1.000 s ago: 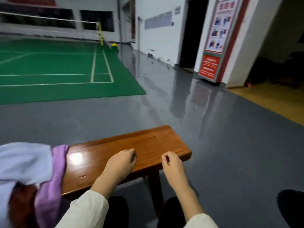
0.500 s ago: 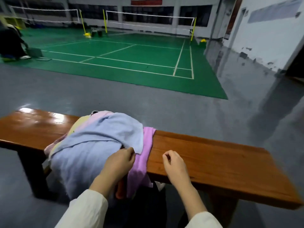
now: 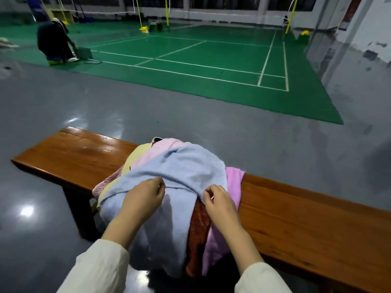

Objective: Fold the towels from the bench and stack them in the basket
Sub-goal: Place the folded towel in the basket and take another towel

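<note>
One view only, from my head, aimed forward and down. The wooden bench [image 3: 296, 210] runs across close below me, left to right. My two forearms enter from the bottom edge, nearer than the bench. Beyond the bench, grey floor, then a green badminton court [image 3: 190, 60] far off.

- Beyond the seat, a glossy grey floor [image 3: 148, 106] is catching bright ceiling reflections at left.
- A green badminton court [image 3: 211, 58] is spreading across the background, white lines marking its boxes.
- Yellow net posts [image 3: 138, 11] stand at the far end, with a white-topped net [image 3: 95, 12] strung between posts.
- At far left, a person in dark clothes [image 3: 53, 42] is bending low at the court's edge, beside a dark box [image 3: 83, 53].
- A grey-white wall [image 3: 359, 28] is running along the right.
</note>
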Motion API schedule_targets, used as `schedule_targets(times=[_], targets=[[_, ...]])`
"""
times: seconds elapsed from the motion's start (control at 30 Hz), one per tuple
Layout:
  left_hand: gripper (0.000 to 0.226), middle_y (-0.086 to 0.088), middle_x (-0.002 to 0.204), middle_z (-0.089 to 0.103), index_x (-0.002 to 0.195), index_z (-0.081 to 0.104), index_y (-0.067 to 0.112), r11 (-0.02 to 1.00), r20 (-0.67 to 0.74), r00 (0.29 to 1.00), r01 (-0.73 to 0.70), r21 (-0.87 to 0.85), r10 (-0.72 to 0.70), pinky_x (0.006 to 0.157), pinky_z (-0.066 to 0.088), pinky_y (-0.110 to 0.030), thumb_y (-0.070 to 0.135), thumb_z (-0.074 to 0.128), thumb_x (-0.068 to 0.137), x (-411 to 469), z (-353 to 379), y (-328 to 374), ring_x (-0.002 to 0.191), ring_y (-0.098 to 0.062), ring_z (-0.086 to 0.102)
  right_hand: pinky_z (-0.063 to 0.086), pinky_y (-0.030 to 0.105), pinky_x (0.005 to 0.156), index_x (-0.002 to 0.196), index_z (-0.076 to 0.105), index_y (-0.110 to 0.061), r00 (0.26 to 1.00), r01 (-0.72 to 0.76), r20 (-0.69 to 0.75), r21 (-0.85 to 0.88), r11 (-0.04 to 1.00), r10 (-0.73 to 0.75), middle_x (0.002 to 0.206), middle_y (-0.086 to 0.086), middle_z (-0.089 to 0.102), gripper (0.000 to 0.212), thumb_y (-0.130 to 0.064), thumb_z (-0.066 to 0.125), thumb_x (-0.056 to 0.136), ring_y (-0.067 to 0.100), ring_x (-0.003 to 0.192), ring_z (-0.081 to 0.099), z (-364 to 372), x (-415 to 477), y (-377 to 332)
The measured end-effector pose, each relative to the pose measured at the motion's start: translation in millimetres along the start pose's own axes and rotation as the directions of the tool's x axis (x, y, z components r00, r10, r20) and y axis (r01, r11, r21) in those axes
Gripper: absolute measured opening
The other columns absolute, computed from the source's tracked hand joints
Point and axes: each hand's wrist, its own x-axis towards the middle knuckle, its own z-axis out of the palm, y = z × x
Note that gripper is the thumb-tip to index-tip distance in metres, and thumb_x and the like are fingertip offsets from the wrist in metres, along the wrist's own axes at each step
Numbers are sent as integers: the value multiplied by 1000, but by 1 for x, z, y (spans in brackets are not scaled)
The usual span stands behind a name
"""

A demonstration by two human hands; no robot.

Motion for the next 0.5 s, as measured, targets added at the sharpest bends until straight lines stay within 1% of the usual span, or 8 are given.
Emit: schedule_targets(times=[0.07,0.13,0.2,0.27,0.3,0.37,0.43,0.5], targets=[[14,-6,94,65,89,58,15,1000,-36,999,-1,-23,0,73,48,-43,22,47,93,11,-1,-11,88,-28,59,41,38,89,97,61,-9,1000,27,6,0,1000,-27,105,10,60,17,-23,52,95,28,101,55,9,12,-7],[11,-10,102,62,98,61,12,997,-86,996,-11,-79,4,79,48,-43,17,54,92,20,1,-21,95,-31,58,40,38,91,97,62,-10,998,61,-5,13,998,-61,104,9,59,16,-24,56,93,27,104,52,16,22,-13],[26,-11,116,56,116,60,12,994,-109,994,-16,-107,4,87,47,-42,16,61,90,27,3,-29,106,-31,55,40,36,92,104,61,-13,997,83,6,30,996,-83,106,4,58,22,-29,60,90,22,108,50,23,30,-17],[41,-9,127,52,129,55,15,995,-79,997,-18,-97,10,93,45,-41,20,63,90,32,9,-37,114,-30,51,40,36,95,114,59,-18,994,84,63,29,996,-85,111,1,56,32,-36,62,88,18,112,47,30,36,-19],[43,-8,129,51,132,53,17,995,-49,999,-10,-97,6,94,45,-41,23,62,90,33,12,-39,116,-30,50,39,36,97,119,58,-21,992,78,96,18,997,-80,113,0,54,36,-39,62,88,18,115,45,34,37,-19],[40,-5,126,54,129,57,19,998,-8,1000,-11,-56,11,92,45,-41,27,62,90,32,20,-42,114,-30,50,39,36,98,121,59,-24,991,65,114,6,998,-66,114,1,52,37,-40,61,88,20,117,43,42,38,-18],[32,-2,118,58,119,64,18,1000,-45,999,-24,-15,24,86,45,-39,30,63,90,31,25,-42,108,-28,50,40,36,95,116,62,-22,995,50,83,4,999,-51,111,2,52,30,-37,60,90,22,114,45,47,38,-15],[24,-2,110,60,108,69,15,999,-100,995,-27,-33,23,81,45,-38,30,65,89,31,27,-41,102,-27,52,40,36,91,110,63,-20,997,48,64,-12,999,-47,107,2,52,24,-35,58,92,22,110,46,48,39,-15]])
